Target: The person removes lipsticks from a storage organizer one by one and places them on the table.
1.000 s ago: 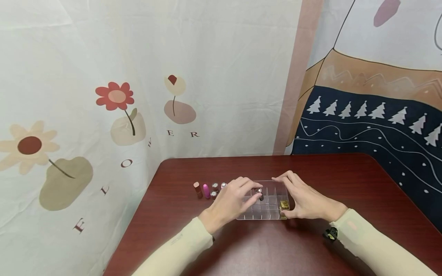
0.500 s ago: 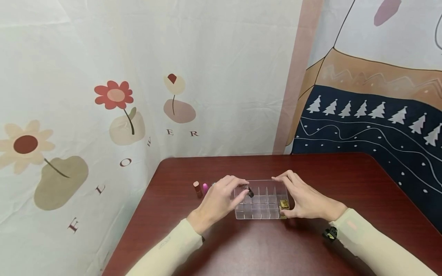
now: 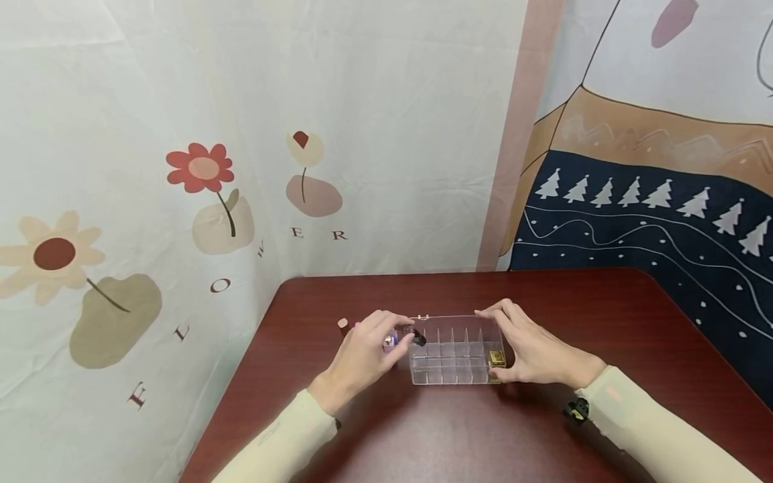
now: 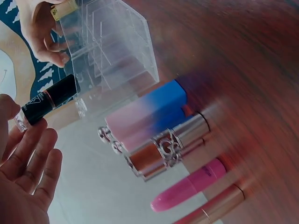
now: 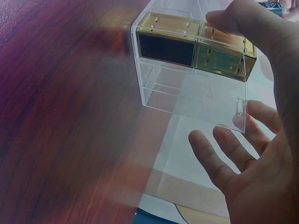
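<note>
Between thumb and fingertips, my left hand (image 3: 361,352) pinches a black lipstick tube (image 4: 46,101) with a clear, silvery end. The tube is tilted at the left end of a clear acrylic organizer (image 3: 455,365) divided into small compartments. My right hand (image 3: 536,345) grips the organizer's right end, thumb at the front and fingers at the back. Two gold square lipsticks (image 5: 168,42) stand in its right-end compartments, partly behind the thumb. Whether the black tube touches the organizer's wall cannot be told.
Left of the organizer stand pink-and-blue lipsticks (image 4: 149,109), silver-and-brown ones (image 4: 166,148), a magenta tube (image 4: 189,185) and a rose-gold tube (image 4: 226,198), mostly behind my left hand in the head view. All are on a dark red wooden table (image 3: 471,436) against printed curtains.
My left hand has moved left with the black lipstick, from over the organizer's middle to its left end. The right hand and organizer have stayed nearly still.
</note>
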The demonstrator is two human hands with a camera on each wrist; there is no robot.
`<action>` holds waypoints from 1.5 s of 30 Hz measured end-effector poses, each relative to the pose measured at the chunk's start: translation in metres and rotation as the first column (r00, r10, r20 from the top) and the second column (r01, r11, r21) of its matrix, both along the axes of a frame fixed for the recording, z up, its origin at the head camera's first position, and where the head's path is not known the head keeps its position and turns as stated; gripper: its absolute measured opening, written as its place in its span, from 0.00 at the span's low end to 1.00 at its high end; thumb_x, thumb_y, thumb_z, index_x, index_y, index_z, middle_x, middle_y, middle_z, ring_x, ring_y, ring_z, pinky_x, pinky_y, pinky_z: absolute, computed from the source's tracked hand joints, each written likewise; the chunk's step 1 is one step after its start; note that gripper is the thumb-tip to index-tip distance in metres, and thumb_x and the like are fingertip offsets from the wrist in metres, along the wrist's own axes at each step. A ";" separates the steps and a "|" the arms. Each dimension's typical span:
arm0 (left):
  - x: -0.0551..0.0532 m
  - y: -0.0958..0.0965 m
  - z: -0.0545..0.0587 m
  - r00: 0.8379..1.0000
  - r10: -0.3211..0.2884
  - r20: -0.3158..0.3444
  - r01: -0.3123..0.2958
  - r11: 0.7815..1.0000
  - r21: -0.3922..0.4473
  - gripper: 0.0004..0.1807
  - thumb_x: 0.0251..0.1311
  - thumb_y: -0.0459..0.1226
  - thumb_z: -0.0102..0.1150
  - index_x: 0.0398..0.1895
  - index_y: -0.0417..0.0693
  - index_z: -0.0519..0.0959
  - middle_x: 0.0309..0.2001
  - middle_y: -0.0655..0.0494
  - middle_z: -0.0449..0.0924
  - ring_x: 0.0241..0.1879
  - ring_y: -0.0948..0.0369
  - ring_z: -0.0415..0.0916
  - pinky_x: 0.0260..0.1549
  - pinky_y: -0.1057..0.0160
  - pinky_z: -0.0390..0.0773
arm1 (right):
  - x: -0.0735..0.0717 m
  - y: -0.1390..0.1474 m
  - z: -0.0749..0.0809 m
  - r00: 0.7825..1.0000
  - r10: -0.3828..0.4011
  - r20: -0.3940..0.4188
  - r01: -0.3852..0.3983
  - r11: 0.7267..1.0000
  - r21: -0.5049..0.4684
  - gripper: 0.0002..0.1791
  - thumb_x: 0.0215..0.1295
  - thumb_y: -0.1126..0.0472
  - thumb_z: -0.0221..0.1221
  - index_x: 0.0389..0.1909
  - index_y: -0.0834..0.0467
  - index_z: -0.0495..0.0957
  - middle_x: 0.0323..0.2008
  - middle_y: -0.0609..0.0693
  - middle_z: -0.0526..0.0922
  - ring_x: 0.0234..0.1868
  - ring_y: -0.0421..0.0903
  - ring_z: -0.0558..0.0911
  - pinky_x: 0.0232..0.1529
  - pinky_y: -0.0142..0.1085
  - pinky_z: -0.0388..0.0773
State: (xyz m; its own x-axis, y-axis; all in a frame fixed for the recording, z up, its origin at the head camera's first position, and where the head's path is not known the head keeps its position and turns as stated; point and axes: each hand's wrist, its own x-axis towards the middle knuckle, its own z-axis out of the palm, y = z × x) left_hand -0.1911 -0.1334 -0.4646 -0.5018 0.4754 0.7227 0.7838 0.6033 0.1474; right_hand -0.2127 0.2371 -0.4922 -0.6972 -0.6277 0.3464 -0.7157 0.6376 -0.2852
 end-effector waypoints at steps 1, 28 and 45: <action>0.000 -0.002 0.000 1.000 0.001 0.002 -0.001 1.000 0.004 0.14 0.67 0.32 0.82 0.54 0.46 0.91 0.44 0.55 0.93 0.37 0.59 0.85 0.35 0.74 0.83 | 0.000 0.000 0.000 1.000 -0.002 0.003 0.002 1.000 0.001 0.61 0.50 0.52 0.91 0.84 0.58 0.69 0.71 0.52 0.75 0.70 0.48 0.78 0.63 0.44 0.92; 0.006 -0.056 0.012 0.994 0.109 0.003 -0.109 0.994 0.033 0.14 0.66 0.29 0.77 0.53 0.47 0.91 0.40 0.58 0.89 0.37 0.64 0.79 0.36 0.70 0.81 | 0.000 0.000 -0.001 1.000 -0.007 0.018 0.007 1.000 -0.012 0.62 0.49 0.53 0.91 0.84 0.58 0.69 0.71 0.51 0.74 0.69 0.51 0.79 0.64 0.45 0.92; 0.005 -0.083 0.003 0.978 0.207 0.020 -0.208 0.978 0.015 0.13 0.65 0.30 0.80 0.48 0.53 0.91 0.38 0.62 0.90 0.39 0.67 0.83 0.35 0.68 0.82 | -0.002 0.001 -0.004 1.000 -0.004 0.028 0.004 1.000 -0.021 0.62 0.50 0.52 0.91 0.84 0.56 0.68 0.71 0.49 0.74 0.71 0.51 0.78 0.66 0.46 0.92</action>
